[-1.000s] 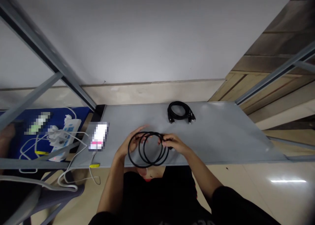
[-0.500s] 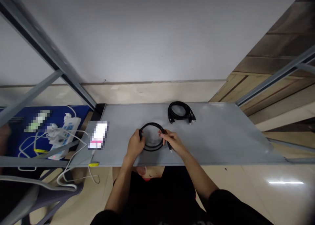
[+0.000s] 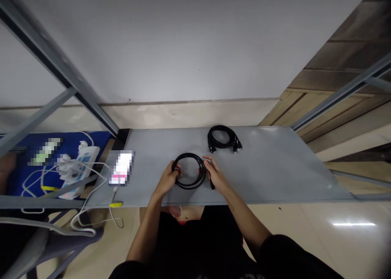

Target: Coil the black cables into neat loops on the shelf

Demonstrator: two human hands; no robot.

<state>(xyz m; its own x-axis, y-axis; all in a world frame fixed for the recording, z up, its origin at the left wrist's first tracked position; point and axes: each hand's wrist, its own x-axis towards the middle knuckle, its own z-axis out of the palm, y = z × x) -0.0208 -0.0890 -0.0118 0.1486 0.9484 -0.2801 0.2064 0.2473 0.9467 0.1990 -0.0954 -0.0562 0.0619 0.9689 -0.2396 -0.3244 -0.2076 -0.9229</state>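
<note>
clasping black loops (image 3: 200, 178) in left hand (image 3: 166, 181), nearer than cable bundle (image 3: 227, 144). right hand (image 3: 218, 179) grip: can't tell. keep them even.

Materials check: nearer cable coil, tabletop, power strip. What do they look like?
Nearer cable coil: black rubber or soft plastic jacket, judging by its smooth, round bends; inside hidden.
Tabletop: grey, smooth, low-sheen; soft highlights fit painted metal or laminate, can't tell which.
Power strip: probably moulded hard plastic, going by its white casing with blue socket areas.
</note>
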